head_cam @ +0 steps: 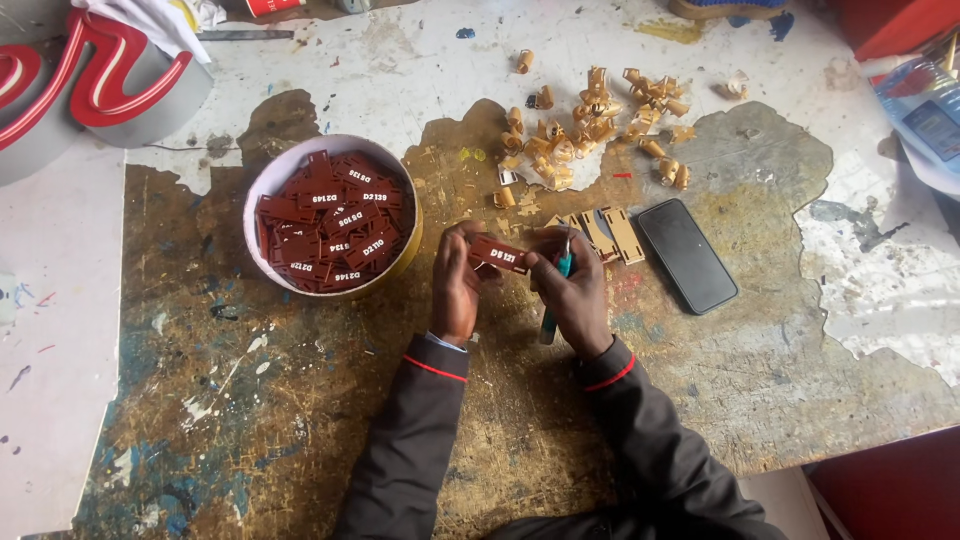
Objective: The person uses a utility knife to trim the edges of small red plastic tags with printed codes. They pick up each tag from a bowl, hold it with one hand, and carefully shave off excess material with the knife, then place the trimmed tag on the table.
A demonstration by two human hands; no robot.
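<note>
My left hand (457, 287) and my right hand (570, 290) hold a small dark red tag (497, 253) with white lettering between them, above the worn table (330, 400). The right hand also grips a teal-handled tool (556, 300) that points down toward me. Left of my hands stands a round white bowl (262, 180) filled with several more red tags. Just right of my hands lie a few tan backing pieces (605, 233).
A black phone (687, 254) lies face down to the right. Several curled tan peelings (590, 120) are scattered at the back. A large red and grey sign letter (100, 90) sits at the back left. A blue-and-clear packet (925, 105) rests at the far right.
</note>
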